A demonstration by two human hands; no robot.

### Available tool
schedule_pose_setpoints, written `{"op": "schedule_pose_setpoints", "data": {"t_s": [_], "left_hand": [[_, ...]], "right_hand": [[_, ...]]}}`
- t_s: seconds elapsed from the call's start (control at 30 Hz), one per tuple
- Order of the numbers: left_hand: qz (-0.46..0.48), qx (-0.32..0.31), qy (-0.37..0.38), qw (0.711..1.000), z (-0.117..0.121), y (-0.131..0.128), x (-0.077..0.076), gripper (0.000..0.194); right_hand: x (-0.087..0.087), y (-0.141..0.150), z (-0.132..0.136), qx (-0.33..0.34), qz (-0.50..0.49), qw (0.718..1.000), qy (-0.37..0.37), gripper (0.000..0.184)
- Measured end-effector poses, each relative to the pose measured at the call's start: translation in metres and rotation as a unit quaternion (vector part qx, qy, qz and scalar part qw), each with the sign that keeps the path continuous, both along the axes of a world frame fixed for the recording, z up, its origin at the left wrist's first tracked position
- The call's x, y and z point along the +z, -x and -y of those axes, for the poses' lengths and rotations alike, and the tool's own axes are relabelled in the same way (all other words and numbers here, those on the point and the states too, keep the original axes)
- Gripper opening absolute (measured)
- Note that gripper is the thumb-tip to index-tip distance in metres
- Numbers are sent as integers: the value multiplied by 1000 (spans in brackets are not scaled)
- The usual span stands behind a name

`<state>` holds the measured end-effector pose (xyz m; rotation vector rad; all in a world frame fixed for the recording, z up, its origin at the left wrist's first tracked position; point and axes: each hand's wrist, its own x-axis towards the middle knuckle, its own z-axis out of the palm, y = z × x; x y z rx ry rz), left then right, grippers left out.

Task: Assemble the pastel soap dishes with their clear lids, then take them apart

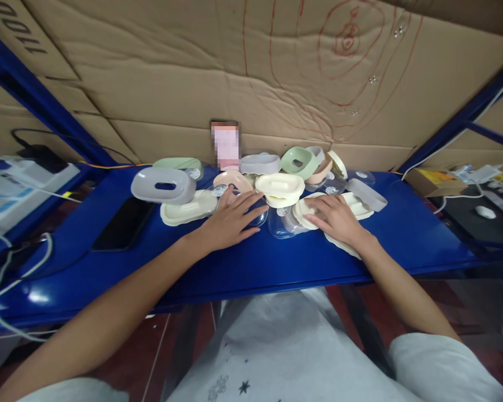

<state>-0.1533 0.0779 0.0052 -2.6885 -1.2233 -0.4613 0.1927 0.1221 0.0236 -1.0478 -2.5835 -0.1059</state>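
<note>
On the blue table (251, 271), the left hand (229, 222) lies palm down, fingers spread, over a peach piece (227, 177) and clear plastic, while the right hand (338, 218) drapes over a cream cover (300, 211); whether it grips that cover I cannot tell. The hands are apart, and between them, slightly beyond, sits a cream dish (280, 184), its long axis running left to right, the left fingertips looking nearer. Before it, a clear tub (280, 228) fills part of the gap. Behind, a grey tray (260, 163) and a green oval ring (299, 153) crowd its far side. Farther left are a grey oval frame (181, 187) and a flat black phone (123, 224); a second phone (226, 144) stands near the cardboard (159, 100). Rightward, a grey ring (366, 194) lies tilted.
</note>
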Motion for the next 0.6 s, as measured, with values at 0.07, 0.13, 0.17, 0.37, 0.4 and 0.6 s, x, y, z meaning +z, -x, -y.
{"op": "schedule_pose_setpoints", "data": {"t_s": [0.07, 0.13, 0.17, 0.37, 0.4, 0.6], "left_hand": [[2, -2, -12, 1000, 2, -3, 1, 50], [1, -17, -24, 1000, 6, -8, 1, 49], [-3, -32, -29, 999, 8, -10, 1, 49], [-28, -151, -10, 988, 19, -23, 0, 55], [-27, -159, -10, 987, 20, -24, 0, 53], [-31, -158, -10, 987, 21, -23, 3, 67]], "right_hand": [[-3, 1, 1, -29, 23, 999, -37, 55], [-6, 1, 1, -54, 35, 996, -62, 55], [-7, 1, 1, -66, 38, 994, -73, 55], [-13, 6, 0, -140, 40, 983, -113, 55], [-12, 6, -1, -148, 36, 982, -110, 55], [-8, -2, -6, -29, -2, 999, -19, 51]]}}
